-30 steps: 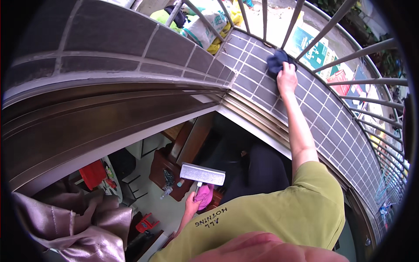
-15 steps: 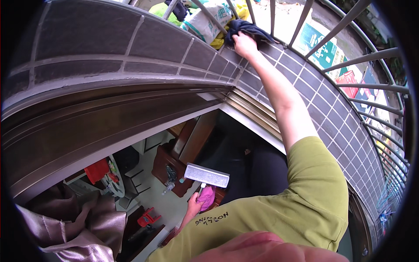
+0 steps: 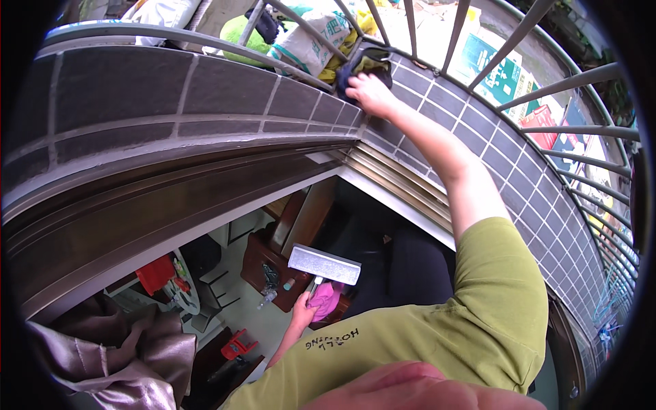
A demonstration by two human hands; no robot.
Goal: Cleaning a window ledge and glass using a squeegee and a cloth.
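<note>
Right fingers [image 3: 360, 85] clutching crumpled navy cloth [image 3: 351, 67], left fingers [image 3: 305, 303] gripping grey-headed wiper [image 3: 324, 265], pink cloth [image 3: 326, 301] alongside

Underside of dark cloth [image 3: 347, 72] hidden, curtain [image 3: 140, 359] cut off below

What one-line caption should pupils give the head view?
Right hand holds a dark cloth at a grey-tiled ledge while left hand grips a flat-headed tool and pink cloth.
</note>
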